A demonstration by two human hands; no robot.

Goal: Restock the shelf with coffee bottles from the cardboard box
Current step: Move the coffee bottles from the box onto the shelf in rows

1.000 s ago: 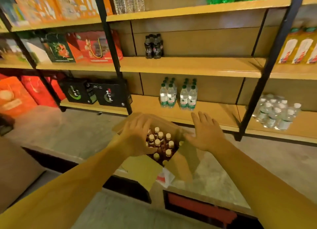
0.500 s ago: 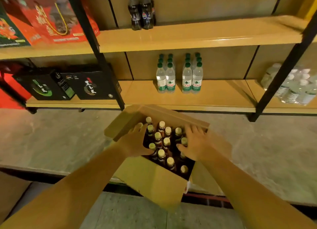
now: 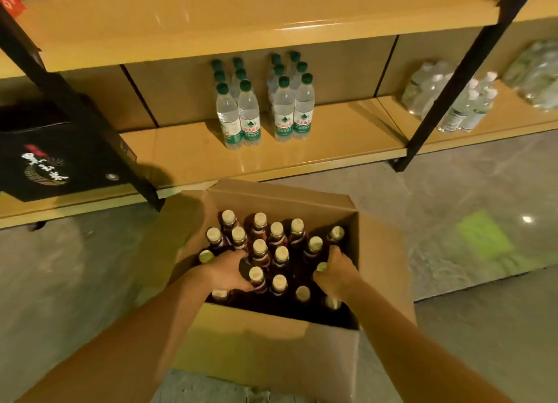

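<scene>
Shelf (image 3: pixel 193 158) is standing behind, carrying water bottles (image 3: pixel 265 112); open cardboard box (image 3: pixel 271 342) is sitting on the floor before it; coffee bottles (image 3: pixel 276 245) are standing upright inside; left hand (image 3: pixel 229 271) and right hand (image 3: pixel 335 271) are each gripping one bottle.

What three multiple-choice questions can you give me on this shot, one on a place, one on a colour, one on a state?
1. Where are the left hand and right hand?
A. on the shelf
B. among the coffee bottles in the cardboard box
C. on the floor

2. What colour are the caps of the water bottles straight beyond the box?
A. red
B. green
C. black

3. How is the box?
A. taped shut
B. tipped on its side
C. upright, flaps open

Answers: 1 B, both hands reach down between the bottle caps; 2 B, every cap in that group is green; 3 C, the flaps spread outward and the bottles stand upright.
</scene>
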